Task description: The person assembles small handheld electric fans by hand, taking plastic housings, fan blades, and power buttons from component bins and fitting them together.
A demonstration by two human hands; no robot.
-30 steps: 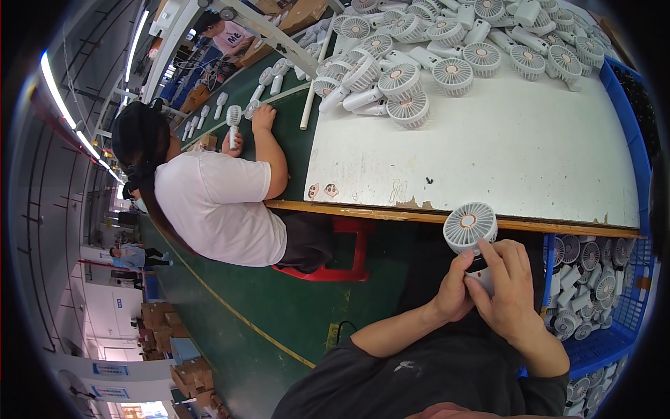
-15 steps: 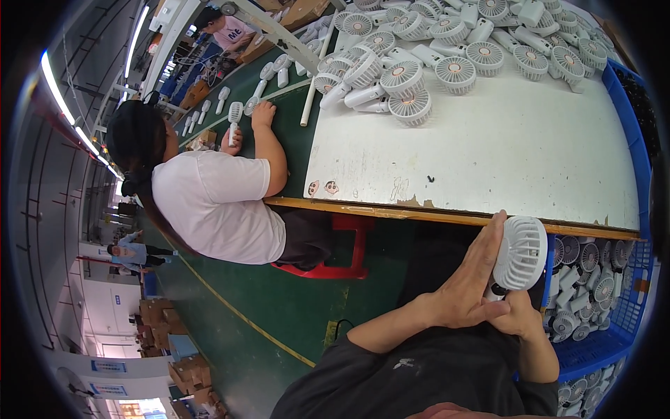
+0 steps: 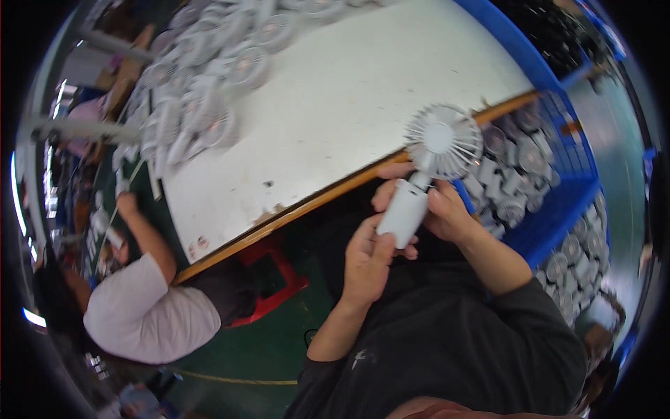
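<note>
A white handheld fan (image 3: 405,214) is held between my two hands in front of the table edge. Its round slatted head points away from me, and its pale handle slants down toward my body. My left hand (image 3: 366,264) grips the lower end of the handle, thumb across the front. Around the neck, just below the fan head, the fingers of my right hand (image 3: 447,213) are closed. Some of those fingers are hidden behind the fan.
A white tabletop (image 3: 335,98) with a worn wooden edge lies ahead, heaped with similar fans (image 3: 209,77) at the far left. Blue crates (image 3: 565,209) full of fans stand at the right. A co-worker (image 3: 160,307) sits at the left by a red stool (image 3: 276,283).
The view has swung to the right. My left hand has gone from lying flat against the fan's head to gripping its handle, and the fan has turned so its handle shows.
</note>
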